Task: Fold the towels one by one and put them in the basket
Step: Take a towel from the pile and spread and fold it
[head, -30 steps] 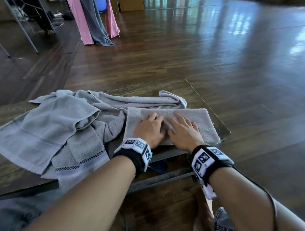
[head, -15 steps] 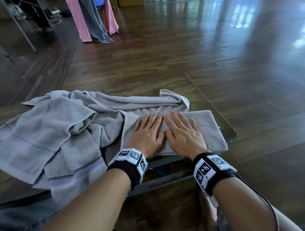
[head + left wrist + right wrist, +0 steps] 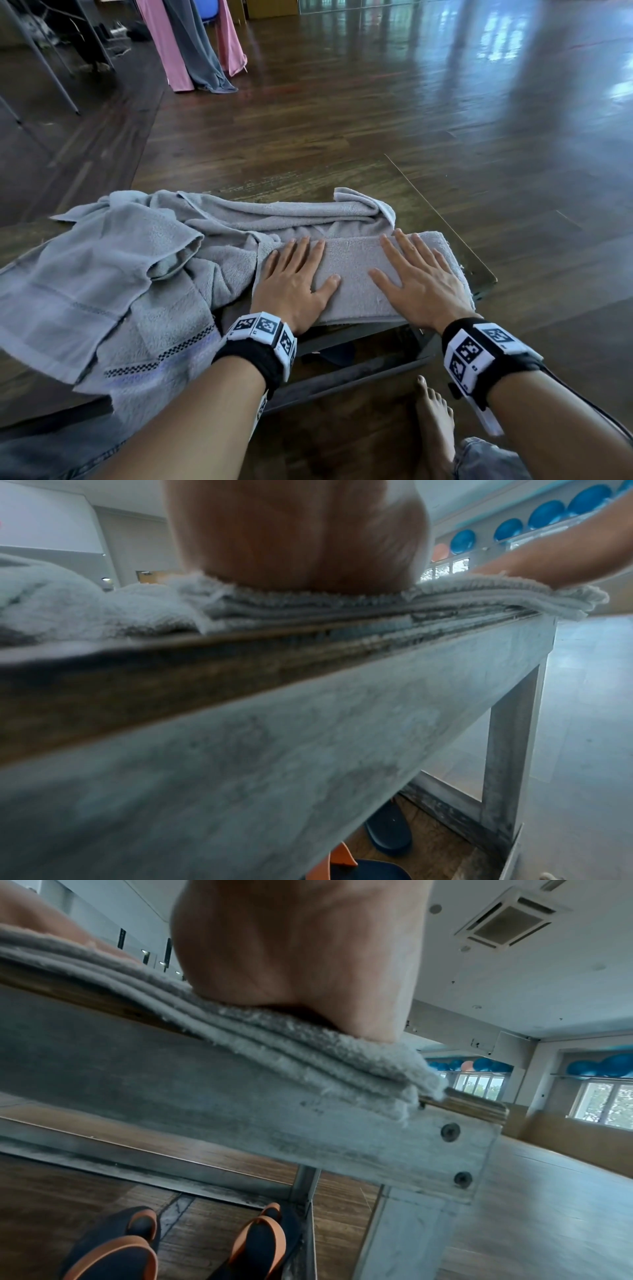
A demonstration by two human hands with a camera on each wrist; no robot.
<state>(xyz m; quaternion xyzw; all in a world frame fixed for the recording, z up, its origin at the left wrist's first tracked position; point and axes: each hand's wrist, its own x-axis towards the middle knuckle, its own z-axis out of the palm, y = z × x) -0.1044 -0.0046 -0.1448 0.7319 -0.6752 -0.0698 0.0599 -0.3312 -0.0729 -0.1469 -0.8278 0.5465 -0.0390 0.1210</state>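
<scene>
A folded grey towel (image 3: 356,274) lies flat at the near right corner of the low wooden table (image 3: 476,263). My left hand (image 3: 294,274) presses flat on its left end, fingers straight. On its right end my right hand (image 3: 418,274) lies flat too. From the wrist views only the heel of each palm shows, resting on the layered towel edge (image 3: 308,607) (image 3: 291,1045). A heap of unfolded grey towels (image 3: 113,274) covers the table's left part and touches the folded one. No basket is in view.
The table's near edge (image 3: 359,373) runs just below my wrists; my bare foot (image 3: 435,421) stands on the floor under it. Orange-and-black slippers (image 3: 143,1250) lie beneath the table. Pink and grey cloths (image 3: 191,44) hang far back. Dark wooden floor (image 3: 445,120) surrounds the table.
My hands were together at the towel's middle with fingers bent, then flattened; now they have slid apart, the left toward the left end and the right toward the right end.
</scene>
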